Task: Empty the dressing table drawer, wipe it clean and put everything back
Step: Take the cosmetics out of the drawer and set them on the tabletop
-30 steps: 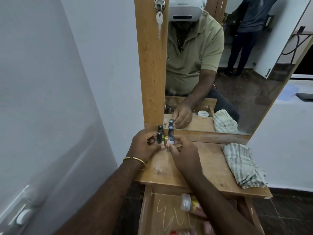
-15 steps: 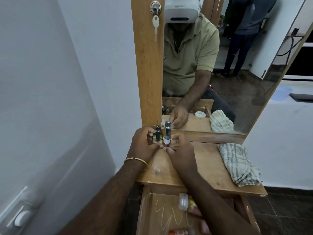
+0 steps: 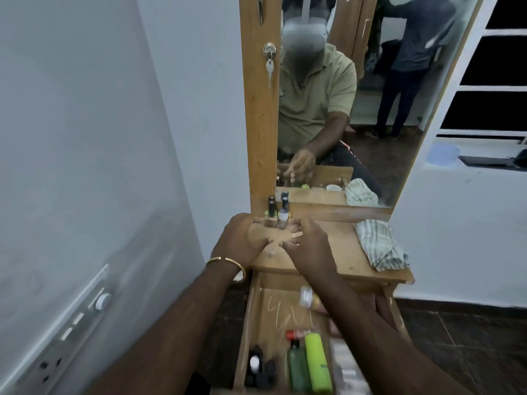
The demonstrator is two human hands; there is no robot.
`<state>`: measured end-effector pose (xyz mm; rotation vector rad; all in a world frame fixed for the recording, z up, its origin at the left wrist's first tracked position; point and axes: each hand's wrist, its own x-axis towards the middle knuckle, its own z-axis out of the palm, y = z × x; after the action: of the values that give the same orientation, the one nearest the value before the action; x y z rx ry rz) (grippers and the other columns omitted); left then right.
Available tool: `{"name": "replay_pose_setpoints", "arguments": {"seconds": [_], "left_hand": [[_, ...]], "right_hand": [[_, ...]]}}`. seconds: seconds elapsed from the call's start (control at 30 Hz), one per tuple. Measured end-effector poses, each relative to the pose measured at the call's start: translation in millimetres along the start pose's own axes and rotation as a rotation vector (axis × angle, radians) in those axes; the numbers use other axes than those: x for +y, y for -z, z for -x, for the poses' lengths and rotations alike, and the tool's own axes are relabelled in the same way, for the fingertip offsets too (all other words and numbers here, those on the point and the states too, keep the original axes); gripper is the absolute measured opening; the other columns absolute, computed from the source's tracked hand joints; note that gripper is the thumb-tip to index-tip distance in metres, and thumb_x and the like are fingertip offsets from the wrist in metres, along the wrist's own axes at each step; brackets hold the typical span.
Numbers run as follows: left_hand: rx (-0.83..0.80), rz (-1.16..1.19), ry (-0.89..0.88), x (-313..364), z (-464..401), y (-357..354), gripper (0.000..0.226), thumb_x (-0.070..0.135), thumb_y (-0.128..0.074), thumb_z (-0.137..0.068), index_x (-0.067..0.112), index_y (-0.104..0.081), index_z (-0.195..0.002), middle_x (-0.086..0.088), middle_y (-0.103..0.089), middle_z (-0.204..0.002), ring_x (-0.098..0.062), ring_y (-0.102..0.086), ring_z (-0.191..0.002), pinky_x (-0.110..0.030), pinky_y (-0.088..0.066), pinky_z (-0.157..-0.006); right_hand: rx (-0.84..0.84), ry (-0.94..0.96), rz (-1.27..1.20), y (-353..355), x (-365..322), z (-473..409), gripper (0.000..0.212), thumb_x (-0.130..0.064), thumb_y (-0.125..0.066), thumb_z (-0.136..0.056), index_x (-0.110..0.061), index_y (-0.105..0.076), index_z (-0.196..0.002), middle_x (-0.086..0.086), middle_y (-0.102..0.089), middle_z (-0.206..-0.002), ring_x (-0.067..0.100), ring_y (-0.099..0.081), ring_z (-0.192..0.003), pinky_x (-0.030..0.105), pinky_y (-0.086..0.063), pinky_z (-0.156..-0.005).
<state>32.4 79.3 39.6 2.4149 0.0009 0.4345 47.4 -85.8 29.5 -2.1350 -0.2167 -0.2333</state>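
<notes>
We are looking down at a wooden tabletop [image 3: 342, 252] in the middle of the frame, with the mirror [image 3: 356, 109] rising behind it. Two small bottles [image 3: 278, 216] with dark caps are standing upright at the back left corner of the top, just in front of the mirror frame. Our left hand [image 3: 242, 240] is resting on the wood just below them, fingers curled loosely with the tips near the bottle bases; we cannot tell whether they are touching the glass. Our right hand [image 3: 309, 246] is lying beside it, fingers bent and slightly spread, pinching nothing that we can make out. A gold bangle [image 3: 225, 265] is sitting on the left wrist. A striped cloth [image 3: 379, 243] is lying crumpled at the right end of the top, well apart from the hands. Below, the drawer [image 3: 251, 323] is standing open in the lower middle of the frame, holding a bright green bottle [image 3: 318, 363], a darker green one beside it, some dark items at its lower left corner and a blurred white-capped container [image 3: 306, 297] near its back.
</notes>
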Motion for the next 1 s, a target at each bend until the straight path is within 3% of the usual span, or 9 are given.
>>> {"name": "replay_pose_setpoints", "arguments": {"seconds": [0.1,0.27,0.33,0.43,0.57,0.73,0.9,1.0], "left_hand": [[-0.021,-0.012,0.007,-2,35,4,0.042,0.031,-0.08,-0.077,0.012,-0.066,-0.112,-0.005,-0.062,-0.118,-0.019,-0.053,-0.114,-0.03,-0.041,-0.1],[-0.049,0.014,0.048,-12,85,5,0.028,0.029,-0.08,-0.077,0.019,-0.065,-0.098,0.001,-0.06,-0.107,-0.015,-0.054,-0.104,-0.021,-0.038,-0.087],[-0.068,0.017,0.052,-14,97,7,0.026,0.031,-0.079,-0.077,0.021,-0.065,-0.098,0.004,-0.06,-0.107,-0.012,-0.054,-0.104,-0.021,-0.037,-0.088],[-0.093,0.013,0.043,-16,107,10,0.027,0.032,-0.079,-0.078,0.022,-0.066,-0.1,0.005,-0.06,-0.108,-0.011,-0.053,-0.103,-0.024,-0.042,-0.09],[-0.114,0.014,0.015,-15,114,12,0.025,0.029,-0.08,-0.077,0.022,-0.068,-0.098,0.005,-0.061,-0.105,-0.011,-0.055,-0.1,-0.03,-0.047,-0.094],[-0.131,0.007,-0.003,-12,116,15,0.021,0.02,-0.078,-0.08,0.016,-0.07,-0.099,0.004,-0.06,-0.105,-0.009,-0.052,-0.094,-0.021,-0.045,-0.086],[-0.181,0.014,0.003,-10,117,15,0.015,0.01,-0.069,-0.084,0.015,-0.073,-0.098,0.003,-0.064,-0.104,-0.011,-0.058,-0.086,-0.02,-0.047,-0.078],[-0.224,0.041,0.023,-14,119,11,0.019,0.007,-0.065,-0.084,0.019,-0.073,-0.096,0.005,-0.067,-0.102,-0.006,-0.062,-0.078,-0.02,-0.053,-0.074]], "right_hand": [[-0.174,0.008,0.105,-1,6,36,0.031,-0.022,-0.083,-0.072,-0.029,-0.063,-0.094,-0.009,-0.063,-0.095,0.01,-0.063,-0.08,0.031,-0.054,-0.072],[-0.561,0.044,0.237,-13,22,93,0.015,-0.03,-0.08,-0.076,-0.028,-0.068,-0.085,-0.009,-0.065,-0.085,0.003,-0.059,-0.075,0.022,-0.049,-0.068],[-0.622,0.085,0.276,-17,24,109,0.008,-0.024,-0.075,-0.082,-0.021,-0.072,-0.089,-0.004,-0.069,-0.091,0.007,-0.06,-0.078,0.027,-0.053,-0.074],[-0.688,0.117,0.329,-20,22,122,0.018,-0.012,-0.067,-0.084,-0.012,-0.076,-0.1,0.001,-0.072,-0.102,0.008,-0.061,-0.085,0.028,-0.053,-0.08],[-0.724,0.147,0.378,-26,21,123,0.026,-0.008,-0.067,-0.083,-0.018,-0.075,-0.105,0.0,-0.07,-0.107,0.013,-0.064,-0.092,0.031,-0.055,-0.082],[-0.699,0.134,0.454,-32,20,121,0.019,-0.012,-0.07,-0.082,-0.023,-0.073,-0.096,-0.003,-0.07,-0.101,0.014,-0.065,-0.088,0.034,-0.057,-0.078],[-0.642,0.141,0.41,-32,25,120,0.012,-0.016,-0.074,-0.08,-0.023,-0.073,-0.09,-0.01,-0.068,-0.084,0.006,-0.062,-0.075,0.022,-0.048,-0.06],[-0.566,0.134,0.319,-25,31,117,0.009,-0.016,-0.071,-0.078,-0.02,-0.073,-0.084,-0.006,-0.071,-0.083,0.009,-0.066,-0.077,0.035,-0.058,-0.071]]}}
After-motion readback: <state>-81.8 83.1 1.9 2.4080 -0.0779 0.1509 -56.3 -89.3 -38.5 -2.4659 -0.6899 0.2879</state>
